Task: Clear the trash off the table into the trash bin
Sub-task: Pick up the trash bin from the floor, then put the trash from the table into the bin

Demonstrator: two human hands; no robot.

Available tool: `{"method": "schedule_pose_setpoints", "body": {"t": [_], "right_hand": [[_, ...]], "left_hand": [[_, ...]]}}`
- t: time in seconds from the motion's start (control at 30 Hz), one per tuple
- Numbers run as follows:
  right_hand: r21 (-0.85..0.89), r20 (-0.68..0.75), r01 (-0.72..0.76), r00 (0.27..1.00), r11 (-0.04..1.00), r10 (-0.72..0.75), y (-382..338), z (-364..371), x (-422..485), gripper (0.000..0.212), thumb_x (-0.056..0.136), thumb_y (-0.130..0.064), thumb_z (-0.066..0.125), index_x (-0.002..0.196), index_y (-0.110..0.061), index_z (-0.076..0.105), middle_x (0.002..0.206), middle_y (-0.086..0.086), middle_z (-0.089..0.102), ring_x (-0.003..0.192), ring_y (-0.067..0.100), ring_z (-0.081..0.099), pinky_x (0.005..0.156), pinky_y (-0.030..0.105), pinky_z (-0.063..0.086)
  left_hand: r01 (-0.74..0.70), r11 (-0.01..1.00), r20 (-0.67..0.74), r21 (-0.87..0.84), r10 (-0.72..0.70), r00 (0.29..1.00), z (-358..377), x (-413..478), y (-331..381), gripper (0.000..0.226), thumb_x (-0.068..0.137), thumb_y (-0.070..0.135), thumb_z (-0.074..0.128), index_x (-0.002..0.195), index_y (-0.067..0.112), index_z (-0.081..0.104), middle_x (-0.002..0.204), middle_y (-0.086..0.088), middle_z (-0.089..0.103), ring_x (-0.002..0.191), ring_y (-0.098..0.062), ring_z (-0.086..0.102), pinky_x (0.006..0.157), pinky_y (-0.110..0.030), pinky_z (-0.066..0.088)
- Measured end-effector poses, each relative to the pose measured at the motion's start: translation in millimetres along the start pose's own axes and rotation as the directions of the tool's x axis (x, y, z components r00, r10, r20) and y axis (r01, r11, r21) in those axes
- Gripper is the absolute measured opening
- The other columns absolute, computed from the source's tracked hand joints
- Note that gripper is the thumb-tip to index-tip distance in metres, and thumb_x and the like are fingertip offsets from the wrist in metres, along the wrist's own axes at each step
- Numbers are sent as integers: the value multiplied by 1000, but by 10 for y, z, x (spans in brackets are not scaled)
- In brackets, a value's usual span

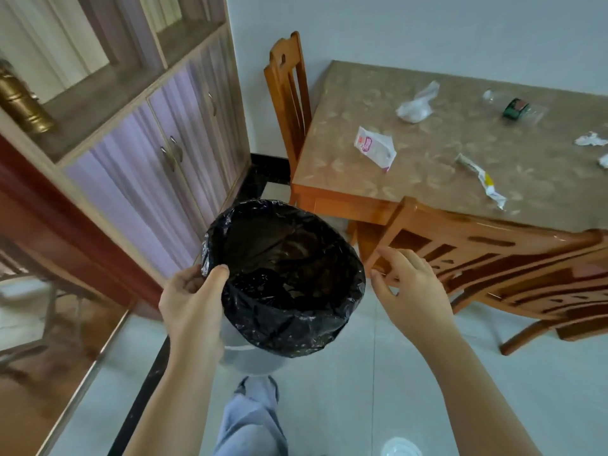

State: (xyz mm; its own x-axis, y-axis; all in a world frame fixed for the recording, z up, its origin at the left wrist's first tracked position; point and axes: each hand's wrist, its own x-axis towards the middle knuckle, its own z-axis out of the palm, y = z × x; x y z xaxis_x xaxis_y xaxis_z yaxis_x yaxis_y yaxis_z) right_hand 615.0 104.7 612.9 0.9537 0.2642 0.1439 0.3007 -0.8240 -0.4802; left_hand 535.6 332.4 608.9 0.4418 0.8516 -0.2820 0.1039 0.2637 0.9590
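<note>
At nine o'clock stands a cabinet with pale doors, and a brass vessel sits on its open shelf at ten o'clock. The left hand grips the near-left rim of the trash bin, thumb over the black liner and fingers behind it; the left grip is closed on the bin. The bin, lined with a black bag, sits at the centre of view, beside the table's corner. The right hand, at four o'clock from the bin, is empty, its grip open with fingers spread just beside the rim, not touching it. A wooden chair stands behind that hand at three o'clock. On the tabletop, toward one and two o'clock, lie a white packet, a crumpled tissue, a twisted wrapper, a clear bottle with a dark label, and paper scraps at the right edge.
</note>
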Motion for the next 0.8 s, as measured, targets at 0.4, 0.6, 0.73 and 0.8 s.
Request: {"method": "schedule_pose_setpoints", "body": {"t": [0.4, 0.6, 0.73, 0.8], "right_hand": [[60, -125, -253, 958, 966, 259, -244, 426, 1928, 35, 84, -18, 52, 119, -18, 51, 111, 5, 58, 98, 27, 55, 75, 35, 46], [103, -159, -367, 911, 924, 380, -14, 596, 2696, 34, 86, -20, 52, 120, -18, 51, 119, 7, 57, 99, 26, 56, 74, 29, 41], [136, -195, -379, 896, 916, 399, 419, 619, 3225, 31, 86, -17, 52, 117, -15, 52, 115, 10, 59, 88, 16, 50, 73, 28, 38], [153, -192, -385, 892, 910, 410, 701, 648, 3512, 30, 85, -14, 53, 115, -13, 53, 114, 11, 60, 87, 18, 52, 71, 27, 38]], "left_hand": [[-154, 988, 227, -19, 154, 962, 1483, 1770, 790, 31, 77, 10, 68, 105, 3, 59, 70, -1, 59, 64, -11, 55, 56, -14, 47], [-161, 986, 309, -47, 168, 936, 2183, 2261, 1006, 35, 76, 8, 68, 108, 1, 56, 62, 10, 62, 57, 0, 59, 54, -13, 47], [-149, 988, 341, -39, 154, 927, 2764, 2451, 1074, 37, 76, 10, 68, 110, 1, 57, 77, -2, 64, 62, -1, 63, 56, -14, 49], [-135, 990, 324, -31, 138, 936, 3051, 2522, 1098, 34, 77, 9, 67, 108, 1, 57, 80, -4, 65, 62, -2, 64, 56, -15, 50]]}}
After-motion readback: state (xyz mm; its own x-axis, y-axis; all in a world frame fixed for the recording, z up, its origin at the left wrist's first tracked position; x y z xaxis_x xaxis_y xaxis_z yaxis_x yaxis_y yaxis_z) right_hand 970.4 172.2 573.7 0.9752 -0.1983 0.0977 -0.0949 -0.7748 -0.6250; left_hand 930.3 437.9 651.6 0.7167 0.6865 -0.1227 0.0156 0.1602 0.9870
